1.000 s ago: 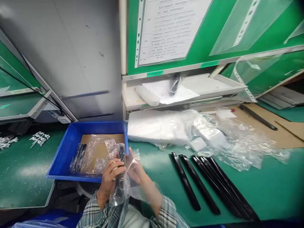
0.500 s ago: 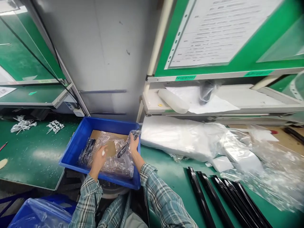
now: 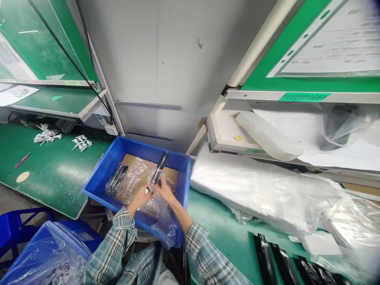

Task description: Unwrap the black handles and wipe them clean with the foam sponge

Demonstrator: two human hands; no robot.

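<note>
A long, glossy black plastic part (image 3: 162, 162) with clear film around its lower portion is tilted over the blue bin. My right hand (image 3: 164, 191) is closed around its lower end, and a clear plastic bag (image 3: 166, 227) hangs from that hand over the bin's front rim. My left hand (image 3: 140, 199) meets it there, fingers pinched at the same end; a small white patch shows by its fingertips. Below, the blue bin (image 3: 101, 168) contains cardboard (image 3: 170, 174), crumpled clear film (image 3: 133, 170) and bagged black parts (image 3: 118, 178) at its left side.
Several black parts (image 3: 264, 257) lie on the right bench, before a stack of white bags (image 3: 252, 194). White plastic pieces (image 3: 82, 142) and a red pen (image 3: 23, 160) rest on the left bench. A film-lined blue crate (image 3: 44, 253) stands lower left. A shelf (image 3: 225, 128) overhangs the right bench.
My left hand has moved right to meet my right hand at the black part. The part now points more upright, and the bag hangs over the bin's front. The view has shifted.
</note>
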